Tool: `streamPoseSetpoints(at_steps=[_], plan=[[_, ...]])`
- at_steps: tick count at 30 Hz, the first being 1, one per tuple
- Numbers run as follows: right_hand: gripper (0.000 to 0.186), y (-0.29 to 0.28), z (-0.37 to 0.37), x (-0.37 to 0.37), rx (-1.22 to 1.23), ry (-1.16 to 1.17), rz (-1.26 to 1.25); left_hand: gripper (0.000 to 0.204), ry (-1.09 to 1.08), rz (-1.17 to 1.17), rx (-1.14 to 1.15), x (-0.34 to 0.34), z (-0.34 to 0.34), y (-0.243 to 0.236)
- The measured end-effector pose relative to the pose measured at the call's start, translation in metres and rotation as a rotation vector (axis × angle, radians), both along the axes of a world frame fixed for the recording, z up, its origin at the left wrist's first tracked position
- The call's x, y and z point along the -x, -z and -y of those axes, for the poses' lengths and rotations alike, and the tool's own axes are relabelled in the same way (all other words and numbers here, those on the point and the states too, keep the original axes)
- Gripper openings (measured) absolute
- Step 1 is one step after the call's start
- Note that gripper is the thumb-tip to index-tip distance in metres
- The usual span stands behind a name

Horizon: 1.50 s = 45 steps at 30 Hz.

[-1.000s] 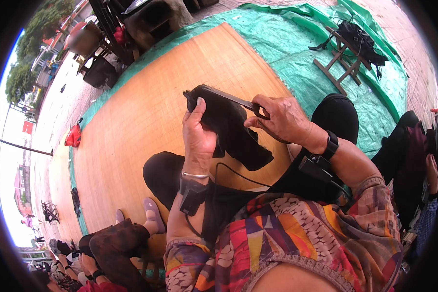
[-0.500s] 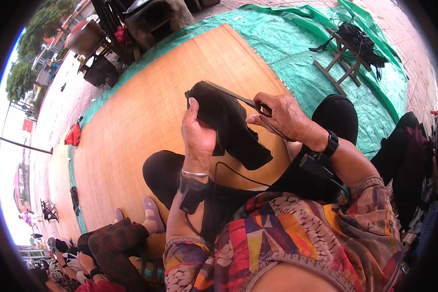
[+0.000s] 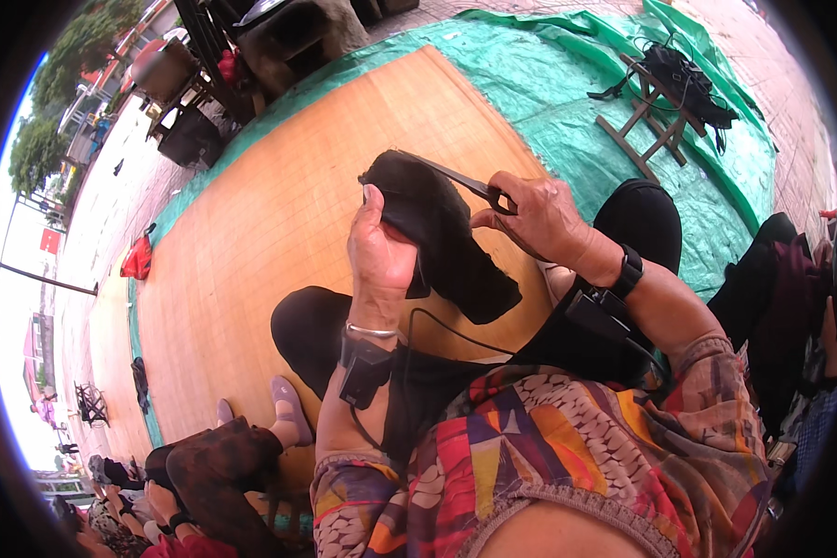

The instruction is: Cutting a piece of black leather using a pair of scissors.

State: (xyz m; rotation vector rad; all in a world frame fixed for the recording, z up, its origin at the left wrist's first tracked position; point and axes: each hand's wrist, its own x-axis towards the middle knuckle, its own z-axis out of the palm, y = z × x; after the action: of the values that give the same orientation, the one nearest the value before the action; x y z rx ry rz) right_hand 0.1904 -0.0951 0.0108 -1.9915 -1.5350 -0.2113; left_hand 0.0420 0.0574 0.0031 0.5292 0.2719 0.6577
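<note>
My left hand (image 3: 379, 249) grips a floppy black piece of cloth (image 3: 437, 223), thumb on the near face and fingers hidden behind it. The cloth hangs down to the right over my lap. My right hand (image 3: 539, 219) is closed round the handles of a pair of scissors (image 3: 470, 183). Their blades point up and left along the cloth's upper right edge, with the tips near its top corner. Whether the blades are apart is hard to make out.
A woven tan mat (image 3: 251, 223) lies before me on a green tarp (image 3: 493, 84). A wooden stool (image 3: 656, 121) with a black bag (image 3: 684, 79) stands far right. A red bag (image 3: 137, 258) lies at the left. Another person's legs (image 3: 228, 465) stretch in at lower left. A cable (image 3: 446, 337) crosses my lap.
My right hand and the scissors have shifted slightly, and the handles look closer together. The cloth's top has moved a little to the right; my left hand still holds it.
</note>
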Motion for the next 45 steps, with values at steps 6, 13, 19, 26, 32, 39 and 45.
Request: streamPoseSetpoints(at_steps=[6,13,19,26,32,39,45], plan=[[0.053,-0.014,0.000,-0.003,0.064,0.003,-0.503,0.036,0.019,0.021,0.074,0.006,-0.001,-0.010],[0.050,-0.010,0.002,0.008,0.094,-0.018,-0.044,0.037,-0.033,0.031,0.115,0.006,-0.004,-0.012],[0.052,-0.004,-0.001,0.001,0.035,0.058,-0.010,0.038,-0.051,0.027,0.106,0.005,-0.005,-0.012],[0.051,-0.004,0.001,-0.009,0.060,0.001,-0.547,0.039,-0.022,0.097,0.086,0.010,-0.007,-0.011],[0.044,-0.016,-0.001,-0.012,0.008,-0.008,-0.778,0.038,0.022,0.025,0.130,0.006,-0.002,-0.014],[0.034,-0.034,-0.002,-0.012,-0.186,-0.302,-1.062,0.039,0.287,0.008,0.078,0.004,0.008,-0.006],[0.037,-0.028,-0.012,-0.009,-0.143,-0.432,-1.187,0.036,0.411,0.050,0.017,0.000,0.012,0.004]])
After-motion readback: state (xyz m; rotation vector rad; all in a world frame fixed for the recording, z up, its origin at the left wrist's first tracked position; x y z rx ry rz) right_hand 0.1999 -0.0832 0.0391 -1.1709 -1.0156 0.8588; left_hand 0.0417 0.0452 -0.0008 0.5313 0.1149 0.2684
